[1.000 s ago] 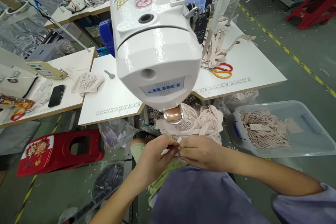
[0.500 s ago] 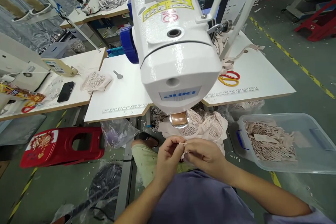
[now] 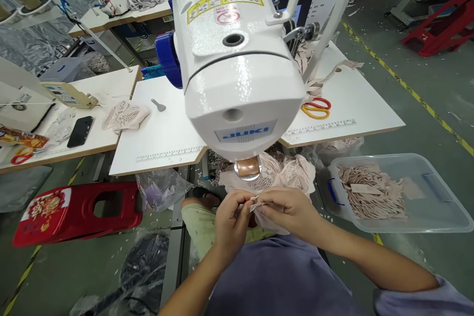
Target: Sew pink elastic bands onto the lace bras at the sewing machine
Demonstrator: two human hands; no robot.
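Close together in front of my body, my left hand and my right hand pinch a piece of pale pink fabric between their fingertips. A thin, light part of it hangs below my right hand. Just beyond the fingers lies a heap of pale pink lace fabric under the sewing machine head. Whether the held piece joins that heap is hidden behind my hands. The white sewing machine rises above, with a brown, metal-rimmed part at its lower end.
Red-and-yellow scissors lie on the white table right of the machine. A clear plastic bin of beige straps stands at the right. A red stool, a black phone and more lace are at the left.
More of the pale fabric shows between my fingertips and below my right hand. My hands remain close together, pinching it. The whole view has shifted slightly.
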